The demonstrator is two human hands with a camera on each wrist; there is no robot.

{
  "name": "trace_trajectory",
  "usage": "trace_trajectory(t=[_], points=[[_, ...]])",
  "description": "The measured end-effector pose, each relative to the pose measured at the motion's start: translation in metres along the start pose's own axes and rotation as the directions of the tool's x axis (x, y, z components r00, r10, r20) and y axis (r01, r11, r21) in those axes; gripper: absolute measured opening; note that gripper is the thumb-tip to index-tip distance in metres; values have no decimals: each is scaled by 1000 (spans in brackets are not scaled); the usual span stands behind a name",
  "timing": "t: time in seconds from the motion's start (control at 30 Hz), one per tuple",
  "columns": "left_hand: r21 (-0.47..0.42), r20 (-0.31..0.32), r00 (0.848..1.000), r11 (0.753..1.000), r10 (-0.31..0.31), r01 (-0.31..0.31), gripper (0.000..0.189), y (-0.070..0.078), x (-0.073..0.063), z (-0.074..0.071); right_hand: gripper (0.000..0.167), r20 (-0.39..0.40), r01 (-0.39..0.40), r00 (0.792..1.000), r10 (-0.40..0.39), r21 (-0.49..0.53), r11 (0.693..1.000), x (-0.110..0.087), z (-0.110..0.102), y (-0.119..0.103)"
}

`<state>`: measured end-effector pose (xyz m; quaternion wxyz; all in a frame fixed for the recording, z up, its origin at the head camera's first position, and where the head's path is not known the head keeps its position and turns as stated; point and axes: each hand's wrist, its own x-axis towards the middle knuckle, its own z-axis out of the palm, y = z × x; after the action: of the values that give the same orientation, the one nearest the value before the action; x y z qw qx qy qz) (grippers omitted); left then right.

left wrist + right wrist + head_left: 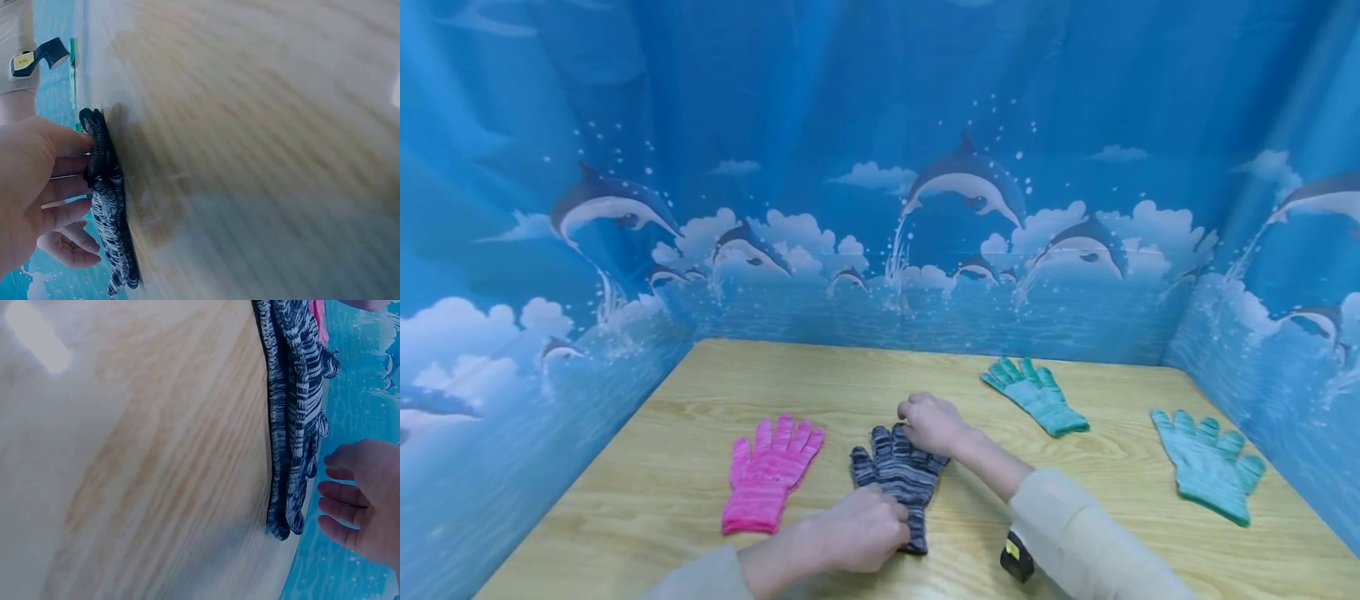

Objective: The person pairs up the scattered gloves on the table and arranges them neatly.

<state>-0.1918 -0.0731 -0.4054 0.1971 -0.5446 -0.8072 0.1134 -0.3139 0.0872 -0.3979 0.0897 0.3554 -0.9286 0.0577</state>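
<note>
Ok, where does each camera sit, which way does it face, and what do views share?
Head: on the head, facing forward and down at the table; both sleeves, left hand and right hand show.
Left wrist: on that wrist, facing the striped glove, picture turned sideways; left hand close, right hand beyond.
Right wrist: on that wrist, facing the same glove, also sideways; right hand shows.
Shared: head and right wrist both show the pink glove.

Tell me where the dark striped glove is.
In the head view, the dark striped glove lies on the table right of the pink glove, left hand at its cuff, right hand by its fingers.
</note>
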Motion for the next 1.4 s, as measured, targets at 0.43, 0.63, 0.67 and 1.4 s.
trace_trajectory(t=[0.43, 0.63, 0.67, 1.4], points=[[102, -48, 997, 993, 58, -53, 9, 2, -5, 6, 14, 53, -9, 999, 9, -10, 1000, 5, 1, 6], [102, -63, 994, 992, 84, -77, 18, 1, -7, 12, 17, 86, 22, 996, -26, 48, 999, 7, 3, 4], [94, -65, 994, 992, 86, -80, 18, 1, -8, 12, 16, 85, 32, 996, -37, 57, 998, 7, 4, 3], [54, -19, 994, 993, 109, -108, 11, 1, -9, 7, 5, 5, 84, 996, -84, -1, 996, 16, 11, 1]])
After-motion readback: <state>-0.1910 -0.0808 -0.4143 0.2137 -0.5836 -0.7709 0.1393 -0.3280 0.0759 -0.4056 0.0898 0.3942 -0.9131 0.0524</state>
